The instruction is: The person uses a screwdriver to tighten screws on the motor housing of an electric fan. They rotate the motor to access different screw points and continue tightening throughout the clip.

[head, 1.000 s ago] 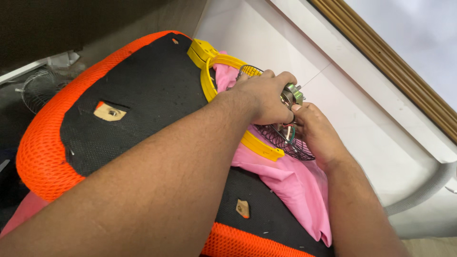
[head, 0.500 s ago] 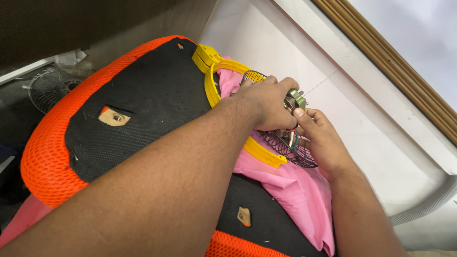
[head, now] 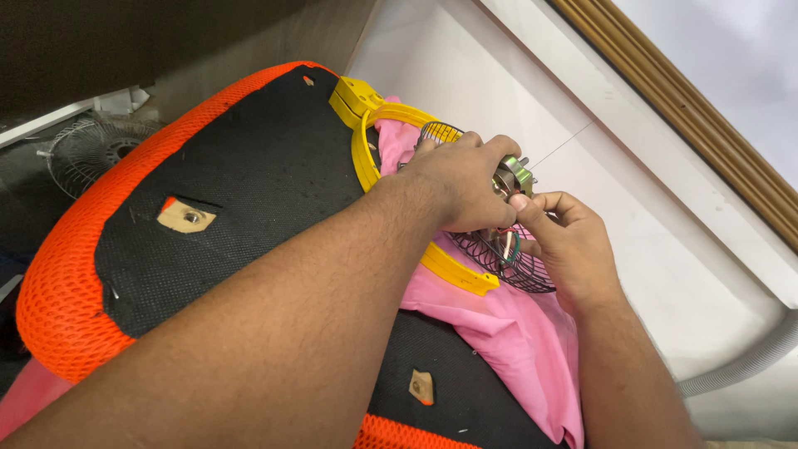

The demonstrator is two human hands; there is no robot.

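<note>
Motor (head: pixel 514 176): we see a small metal motor part pinched between both hands, just above the dark wire fan guard (head: pixel 507 254); its details are too small for us to tell.
Left hand (head: pixel 461 183): we have it closed over the motor from the left, fingers curled around it, knuckles up, its forearm crossing the whole lower left of the view.
Right hand (head: pixel 569 241): we have it closed too, thumb and fingertips pressing the motor's right side, touching the left hand's fingers.
Wires (head: pixel 507 244): we notice thin red, white and green leads hanging just under the hands, in front of the guard.
Wire fan guard: we see it lying directly beneath the hands, partly hidden by them, inside the yellow plastic ring (head: pixel 391 179).
Yellow plastic ring: we see it curving under the left wrist, resting on the pink cloth (head: pixel 507 324).
Pink cloth: we see it spread below and behind the right hand, draped over the seat.
Orange-and-black mesh seat (head: pixel 208 191): we see it lying under the left forearm, carrying the ring and cloth.
Second fan grille (head: pixel 87 150): we see it well apart from the hands, far left, in shadow.
White wall panel (head: pixel 648 208): we see it just beyond the right hand.
</note>
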